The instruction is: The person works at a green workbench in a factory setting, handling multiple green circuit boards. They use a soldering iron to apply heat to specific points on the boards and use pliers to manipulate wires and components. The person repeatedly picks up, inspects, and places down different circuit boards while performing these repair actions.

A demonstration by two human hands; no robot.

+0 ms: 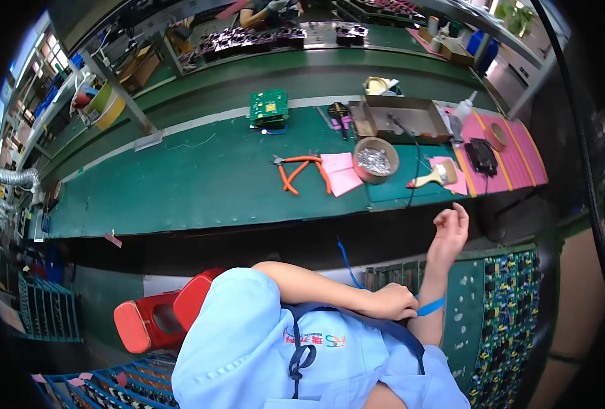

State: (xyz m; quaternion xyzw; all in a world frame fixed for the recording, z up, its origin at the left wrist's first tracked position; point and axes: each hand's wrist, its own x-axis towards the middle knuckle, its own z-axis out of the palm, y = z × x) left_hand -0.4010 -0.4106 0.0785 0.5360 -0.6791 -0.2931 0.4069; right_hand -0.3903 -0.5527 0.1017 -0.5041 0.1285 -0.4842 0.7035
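In the head view, a green workbench (200, 184) stood ahead, and circuit boards (510, 320) to the right, of the left hand (392, 301), which gripped a blue strap (431, 307) around the right forearm (436, 281), the right hand (450, 232) raised, empty, loosely curled.

Light-blue shirt (238, 337), navy bow (296, 372)

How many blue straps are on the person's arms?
1: the blue strap crosses the right forearm, gripped by the left hand. None shows on the left forearm; undersides are hidden.
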